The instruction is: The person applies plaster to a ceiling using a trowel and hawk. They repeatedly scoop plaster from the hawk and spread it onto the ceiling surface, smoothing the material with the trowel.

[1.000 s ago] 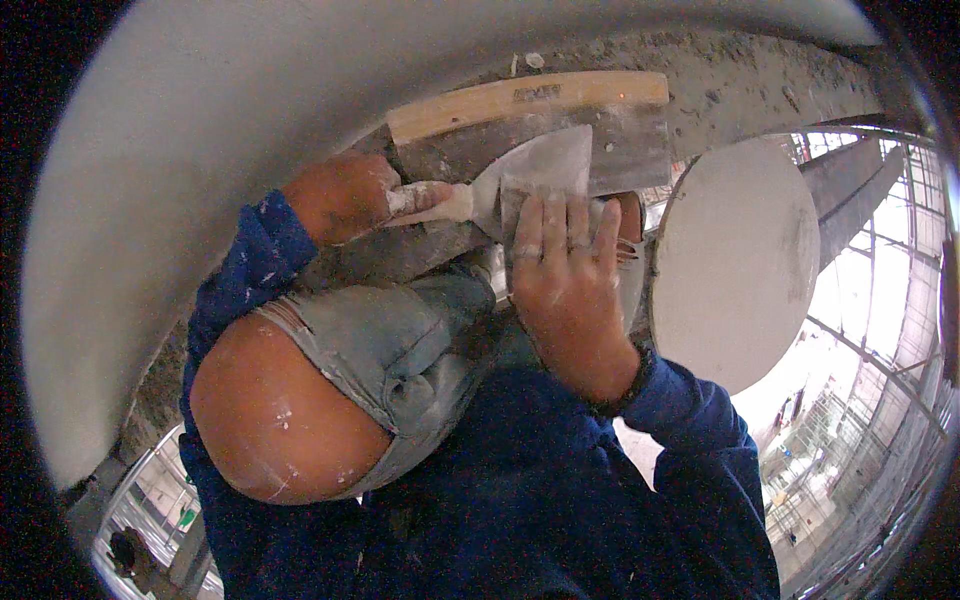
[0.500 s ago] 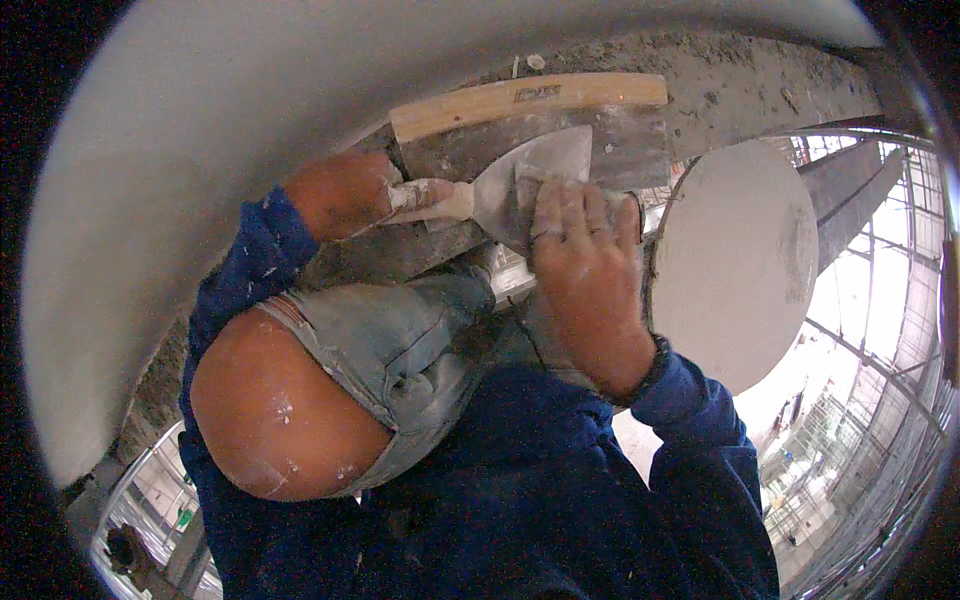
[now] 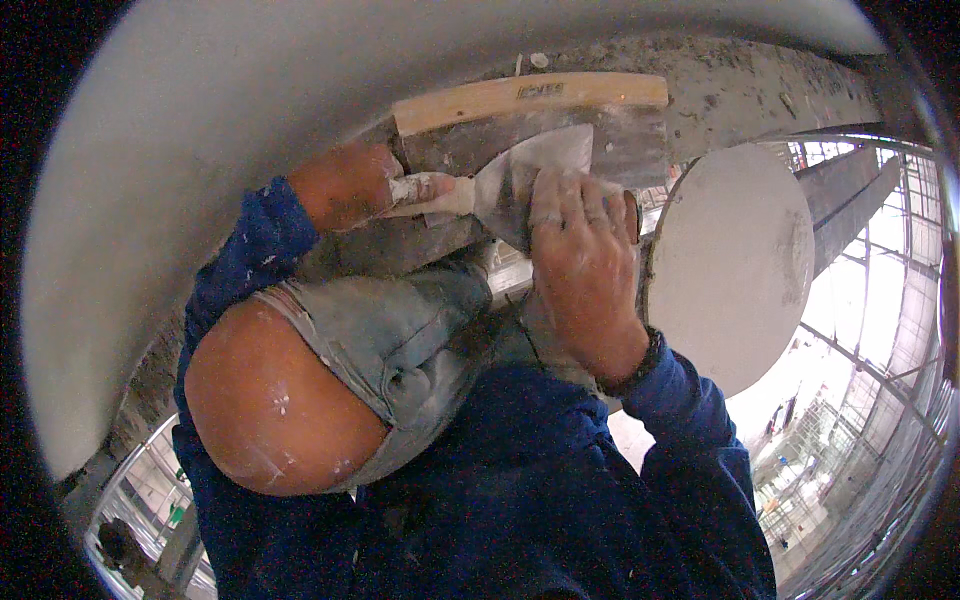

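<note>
My left hand [image 3: 345, 188] is closed around the pale handle of a putty knife [image 3: 560, 150], thumb along the handle. The knife's broad blade, smeared with whitish material, points right. Over the blade's lower right part lies my right hand [image 3: 592, 265], its dusty fingers bent together and pressed down. A dark brownish edge shows beside the little finger; what these fingers hold is hidden. Just beyond the knife lies a wide grey blade with a wooden back edge [image 3: 530, 100], a broad plastering tool, its face streaked with residue.
A large round pale disc-like surface [image 3: 735, 270] stands to the right of my right hand. A smooth grey curved wall [image 3: 130, 230] rises at left and behind a rough, crumb-strewn ledge [image 3: 760, 90]. My bent knee is below. Scaffolding-like bars [image 3: 860, 400] show far right.
My right hand has shifted slightly left and up along the putty knife's blade. The left hand keeps its hold, and the wide tool stays where it was.
</note>
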### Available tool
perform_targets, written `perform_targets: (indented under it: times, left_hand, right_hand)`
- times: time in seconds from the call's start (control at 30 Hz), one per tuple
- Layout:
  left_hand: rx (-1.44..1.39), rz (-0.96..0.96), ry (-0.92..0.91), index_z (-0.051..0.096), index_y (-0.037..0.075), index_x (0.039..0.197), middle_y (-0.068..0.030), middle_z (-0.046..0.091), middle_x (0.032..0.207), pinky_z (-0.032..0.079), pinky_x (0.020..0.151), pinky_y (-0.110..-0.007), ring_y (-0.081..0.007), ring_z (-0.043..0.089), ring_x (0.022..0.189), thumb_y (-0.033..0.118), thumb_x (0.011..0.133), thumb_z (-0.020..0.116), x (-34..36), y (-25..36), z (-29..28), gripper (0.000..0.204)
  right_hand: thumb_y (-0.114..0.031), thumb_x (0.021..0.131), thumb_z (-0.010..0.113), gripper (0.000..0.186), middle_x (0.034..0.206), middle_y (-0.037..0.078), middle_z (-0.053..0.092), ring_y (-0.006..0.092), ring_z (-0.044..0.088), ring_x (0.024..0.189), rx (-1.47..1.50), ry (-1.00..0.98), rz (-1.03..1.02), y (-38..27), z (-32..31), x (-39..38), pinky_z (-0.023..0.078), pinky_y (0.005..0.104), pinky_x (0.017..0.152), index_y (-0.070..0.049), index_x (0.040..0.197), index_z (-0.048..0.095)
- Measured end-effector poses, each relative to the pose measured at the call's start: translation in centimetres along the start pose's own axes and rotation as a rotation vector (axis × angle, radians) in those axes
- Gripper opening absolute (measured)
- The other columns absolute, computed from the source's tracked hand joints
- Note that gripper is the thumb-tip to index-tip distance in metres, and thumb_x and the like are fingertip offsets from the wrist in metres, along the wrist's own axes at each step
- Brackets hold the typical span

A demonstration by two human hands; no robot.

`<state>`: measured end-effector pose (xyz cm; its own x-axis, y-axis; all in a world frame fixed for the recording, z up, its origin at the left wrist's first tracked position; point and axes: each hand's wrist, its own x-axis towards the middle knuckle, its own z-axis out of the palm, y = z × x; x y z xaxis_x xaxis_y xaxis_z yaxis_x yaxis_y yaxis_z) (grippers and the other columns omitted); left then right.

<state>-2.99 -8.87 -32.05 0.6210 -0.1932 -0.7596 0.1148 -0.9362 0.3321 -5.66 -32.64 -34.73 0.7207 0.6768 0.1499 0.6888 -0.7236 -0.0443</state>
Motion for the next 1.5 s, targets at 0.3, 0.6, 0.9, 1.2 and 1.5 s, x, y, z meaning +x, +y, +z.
perform_targets:
  times: [0.3,0.6,0.9,1.2,1.5]
  left_hand:
    - [-0.101,0.164,0.166,0.061,0.003,0.102,-0.0213,0.062,0.081,0.046,0.072,-0.042,-0.0324,0.061,0.074,0.066,0.083,0.039,1.3,-3.0,1.9,0.070]
    - [0.009,0.182,0.270,0.062,0.001,0.063,-0.0169,0.055,0.056,0.042,0.053,-0.043,-0.0292,0.053,0.050,0.071,0.080,0.037,1.3,-0.8,1.4,0.076]
    - [0.033,0.052,0.113,0.063,-0.002,0.072,-0.0211,0.058,0.063,0.045,0.058,-0.042,-0.0322,0.057,0.057,0.071,0.081,0.036,1.0,-1.1,1.2,0.078]
    - [0.034,-0.099,-0.139,0.064,-0.001,0.094,-0.0230,0.062,0.082,0.046,0.073,-0.041,-0.0335,0.060,0.076,0.070,0.082,0.035,1.4,-0.9,0.4,0.077]
    - [-0.120,0.139,0.103,0.065,-0.002,0.088,-0.0243,0.061,0.080,0.046,0.070,-0.041,-0.0335,0.059,0.075,0.070,0.081,0.036,-0.2,-0.4,0.6,0.078]
  right_hand:
    - [-0.014,0.081,0.046,0.042,0.108,0.024,0.056,0.0384,0.054,0.103,-0.119,-0.047,-0.022,0.0,-0.6,1.8,0.039,0.0520,0.091,0.010,0.115,0.049]
    - [-0.014,0.079,0.049,0.041,0.106,0.024,0.057,0.0384,0.054,0.102,-0.027,0.099,-0.110,-0.5,2.0,-1.1,0.042,0.0501,0.090,0.008,0.113,0.050]
    - [-0.009,0.074,0.052,0.044,0.109,0.023,0.054,0.0352,0.054,0.099,-0.103,0.082,-0.033,1.1,0.5,0.4,0.045,0.0450,0.086,0.007,0.115,0.049]
    - [-0.015,0.079,0.050,0.040,0.111,0.023,0.055,0.0395,0.054,0.102,-0.138,-0.029,-0.004,2.4,-0.2,1.2,0.041,0.0510,0.092,0.008,0.112,0.052]
    - [-0.009,0.075,0.052,0.050,0.121,0.021,0.051,0.0366,0.046,0.115,0.075,-0.017,0.008,1.7,0.5,-1.6,0.037,0.0462,0.098,0.004,0.124,0.045]
